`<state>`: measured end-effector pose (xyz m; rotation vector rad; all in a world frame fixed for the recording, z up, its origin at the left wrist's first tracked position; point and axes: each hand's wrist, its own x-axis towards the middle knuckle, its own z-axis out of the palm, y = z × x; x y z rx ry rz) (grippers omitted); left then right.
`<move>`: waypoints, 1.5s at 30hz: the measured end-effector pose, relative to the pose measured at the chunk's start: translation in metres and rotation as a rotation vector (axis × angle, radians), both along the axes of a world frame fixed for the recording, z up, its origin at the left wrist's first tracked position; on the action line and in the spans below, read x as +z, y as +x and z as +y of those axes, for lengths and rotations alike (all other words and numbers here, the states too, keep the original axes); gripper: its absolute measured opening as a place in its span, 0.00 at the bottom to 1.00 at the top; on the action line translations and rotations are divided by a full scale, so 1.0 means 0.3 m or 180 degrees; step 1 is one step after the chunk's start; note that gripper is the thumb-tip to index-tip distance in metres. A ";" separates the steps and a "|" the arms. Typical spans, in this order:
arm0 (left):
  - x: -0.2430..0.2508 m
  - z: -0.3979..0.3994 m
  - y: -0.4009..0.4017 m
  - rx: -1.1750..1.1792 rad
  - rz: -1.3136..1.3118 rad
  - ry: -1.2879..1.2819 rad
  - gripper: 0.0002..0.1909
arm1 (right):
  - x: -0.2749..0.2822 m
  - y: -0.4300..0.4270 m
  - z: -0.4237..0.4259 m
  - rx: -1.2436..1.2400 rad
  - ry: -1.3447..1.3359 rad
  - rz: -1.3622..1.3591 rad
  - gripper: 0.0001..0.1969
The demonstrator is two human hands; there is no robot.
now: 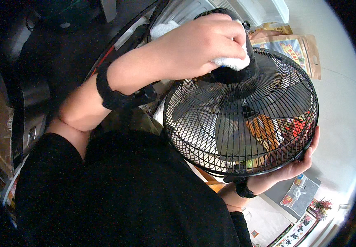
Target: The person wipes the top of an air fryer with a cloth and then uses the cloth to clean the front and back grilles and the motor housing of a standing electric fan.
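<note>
A black electric fan [243, 123] with a round wire cage and dark translucent blades fills the middle and right. My left hand [218, 43] grips a white terry cloth [235, 61] and presses it against the black motor housing [250, 58] behind the cage. Part of the cloth is hidden under my fingers. At the cage's lower right rim, my right hand [292, 168] holds the fan from the outside, with fingertips curled up along the edge; its palm is partly hidden by the cage. Both wrists wear black bands.
Beyond the fan lie a printed tan pouch [311, 55] and clear plastic bins [267, 12]. More white cloth [164, 29] shows behind my left forearm. A grey panel with a clear packet [298, 193] and a reddish plant [321, 207] are at the lower right. Dark furniture stands on the left.
</note>
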<state>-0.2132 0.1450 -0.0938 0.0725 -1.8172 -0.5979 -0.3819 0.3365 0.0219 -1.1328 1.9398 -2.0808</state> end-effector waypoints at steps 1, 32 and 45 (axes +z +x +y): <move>-0.005 -0.011 -0.012 0.0009 -0.0003 -0.0003 0.12 | -0.002 0.001 -0.004 0.0014 -0.0027 0.0006 0.31; -0.036 0.138 -0.042 -0.1970 -0.0208 0.0847 0.09 | 0.016 -0.003 -0.010 0.0010 0.0096 -0.0041 0.30; 0.021 0.143 0.058 -0.1055 -0.0153 0.1223 0.13 | 0.018 0.058 -0.026 0.0083 0.0037 -0.0352 0.28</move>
